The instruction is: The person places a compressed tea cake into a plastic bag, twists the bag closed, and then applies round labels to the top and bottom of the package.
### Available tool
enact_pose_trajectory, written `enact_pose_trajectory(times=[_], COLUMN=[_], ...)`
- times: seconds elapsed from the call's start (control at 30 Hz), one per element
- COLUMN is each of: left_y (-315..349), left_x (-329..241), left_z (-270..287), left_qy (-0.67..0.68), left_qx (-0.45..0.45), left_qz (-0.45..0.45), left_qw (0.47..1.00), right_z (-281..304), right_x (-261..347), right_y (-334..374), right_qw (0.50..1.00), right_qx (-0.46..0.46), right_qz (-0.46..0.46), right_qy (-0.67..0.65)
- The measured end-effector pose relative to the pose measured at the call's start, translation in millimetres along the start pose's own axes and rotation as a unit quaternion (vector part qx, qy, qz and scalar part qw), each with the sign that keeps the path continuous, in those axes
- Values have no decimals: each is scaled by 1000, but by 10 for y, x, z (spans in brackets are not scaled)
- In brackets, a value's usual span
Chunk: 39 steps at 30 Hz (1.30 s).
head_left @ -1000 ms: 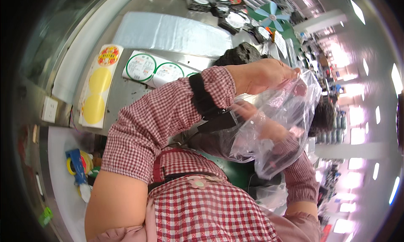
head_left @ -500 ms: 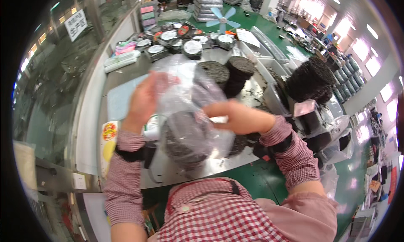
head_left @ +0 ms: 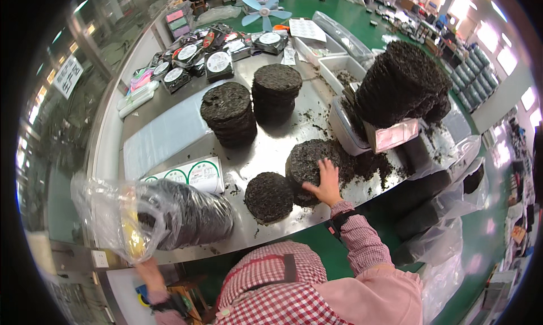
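Observation:
A clear plastic bag (head_left: 192,214) lies on its side at the table's near left, filled with a stack of dark round dried seaweed sheets. Its loose mouth points left. My left hand (head_left: 150,273) is just below that mouth, off the table's near edge; its fingers are too unclear to tell what they grip. My right hand (head_left: 325,183) rests with spread fingers on a dark stack of round seaweed sheets (head_left: 308,160). Left of it sits a smaller round of seaweed (head_left: 268,196). Two taller seaweed stacks (head_left: 229,107) (head_left: 277,87) stand farther back.
A large leaning seaweed pile (head_left: 401,82) rises at right beside white bins (head_left: 342,70). White plastic sheets (head_left: 167,132) and a printed label stack (head_left: 201,172) lie at left. Packed black bags (head_left: 219,65) and a blue fan (head_left: 264,11) are behind. Seaweed crumbs (head_left: 376,169) litter the metal table.
The filled bag, upright between my hands before, now lies on its side at left. My left hand has dropped to the near edge; my right hand has come down onto a seaweed stack.

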<state>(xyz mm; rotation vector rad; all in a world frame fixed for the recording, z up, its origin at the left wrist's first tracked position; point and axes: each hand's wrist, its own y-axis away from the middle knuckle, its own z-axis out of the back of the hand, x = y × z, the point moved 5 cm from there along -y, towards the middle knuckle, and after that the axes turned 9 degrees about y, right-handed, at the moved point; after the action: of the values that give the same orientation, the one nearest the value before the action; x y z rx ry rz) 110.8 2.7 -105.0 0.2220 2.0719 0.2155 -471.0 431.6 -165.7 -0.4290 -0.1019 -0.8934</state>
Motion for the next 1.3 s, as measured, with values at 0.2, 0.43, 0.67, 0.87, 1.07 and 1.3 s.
enact_pose_trajectory(times=[0.2,0.43,0.67,0.87,1.07,1.3], left_y=[1798,1842,1731,1588,1613,1672], left_x=[2074,4015,4452,4654,4591,4063], left_z=[-1450,-3676,-3869,-3713,-3715,-3697], left_qy=[-365,-283,-176,-87,-91,-182], left_qx=[261,288,195,197,161,179], left_qz=[343,326,415,483,483,358], left_qw=[826,855,871,849,856,898], right_z=[-509,-724,-293,-563,-571,-545], right_x=[-1593,-1206,-788,-957,-907,-861], right_y=[-367,-554,-655,-610,-635,-635], right_qw=[853,635,752,892,919,716], right_qx=[-49,273,352,271,188,222], right_qz=[-401,-364,-324,-280,-237,-325], right_qy=[-329,-624,-454,-231,-254,-577])
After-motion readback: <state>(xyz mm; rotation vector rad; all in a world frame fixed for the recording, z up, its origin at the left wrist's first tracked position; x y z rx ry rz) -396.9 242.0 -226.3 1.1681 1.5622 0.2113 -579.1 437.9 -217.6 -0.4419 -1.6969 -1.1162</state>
